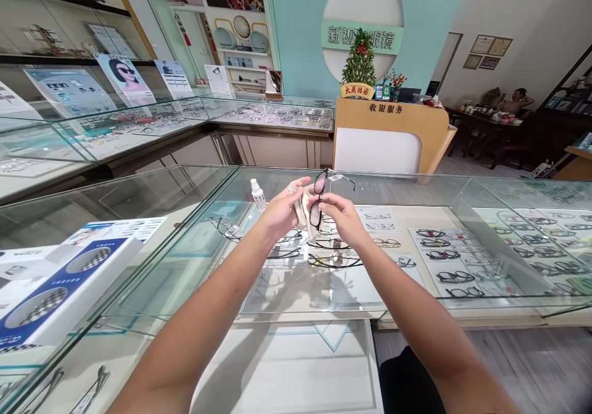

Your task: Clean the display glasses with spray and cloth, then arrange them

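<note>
Above the glass counter, my right hand (343, 216) pinches a pair of dark-framed eyeglasses (320, 183). The glasses are turned on end, one lens above the other, and a temple with a small white tag points right. A cream-coloured cloth (303, 209) is gripped in my left hand (283, 209), close beside the lenses. Whether the cloth touches a lens I cannot tell. Left of my hands a small white bottle (258, 195) stands on the glass top. Below them lie several dark eyeglasses (335, 261).
An open white drawer (296, 364) juts out beneath the counter. At left, a blue and white box (69, 284) rests on glass. Display eyeglasses (456, 277) sit in the case at right. Farther back are a wooden cashier desk (393, 118) and a seated person (515, 102).
</note>
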`<control>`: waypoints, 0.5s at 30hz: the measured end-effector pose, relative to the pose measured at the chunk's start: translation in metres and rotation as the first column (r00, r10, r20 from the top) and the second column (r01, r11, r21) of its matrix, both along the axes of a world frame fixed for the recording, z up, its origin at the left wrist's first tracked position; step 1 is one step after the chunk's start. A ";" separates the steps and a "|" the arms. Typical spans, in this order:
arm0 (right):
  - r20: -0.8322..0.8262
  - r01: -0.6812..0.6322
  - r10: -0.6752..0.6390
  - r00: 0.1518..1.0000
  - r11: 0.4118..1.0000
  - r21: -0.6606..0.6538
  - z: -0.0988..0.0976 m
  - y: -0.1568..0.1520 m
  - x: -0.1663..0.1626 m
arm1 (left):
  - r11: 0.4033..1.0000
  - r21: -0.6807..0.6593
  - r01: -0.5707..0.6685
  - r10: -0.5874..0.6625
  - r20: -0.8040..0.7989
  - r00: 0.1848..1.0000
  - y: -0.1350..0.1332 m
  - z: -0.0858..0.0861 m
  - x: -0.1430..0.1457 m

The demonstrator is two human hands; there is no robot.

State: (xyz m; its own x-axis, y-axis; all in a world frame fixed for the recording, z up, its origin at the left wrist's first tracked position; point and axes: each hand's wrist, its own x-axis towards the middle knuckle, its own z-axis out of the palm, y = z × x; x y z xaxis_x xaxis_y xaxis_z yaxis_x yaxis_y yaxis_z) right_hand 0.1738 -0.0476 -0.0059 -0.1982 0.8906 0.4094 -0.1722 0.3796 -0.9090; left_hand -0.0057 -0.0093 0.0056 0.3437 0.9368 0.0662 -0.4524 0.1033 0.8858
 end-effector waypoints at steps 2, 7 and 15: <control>-0.001 0.034 -0.034 0.999 0.999 0.011 0.002 0.001 0.002 | 1.000 -0.008 0.002 -0.003 -0.044 0.999 0.002 -0.001 -0.002; -0.011 0.084 -0.084 0.996 0.996 -0.020 0.007 0.001 0.009 | 0.998 -0.010 0.056 -0.056 -0.178 0.982 0.007 -0.004 -0.009; -0.053 0.150 -0.150 0.987 0.989 -0.015 0.010 0.003 0.014 | 0.983 0.093 0.159 -0.107 -0.415 0.903 0.009 -0.004 -0.015</control>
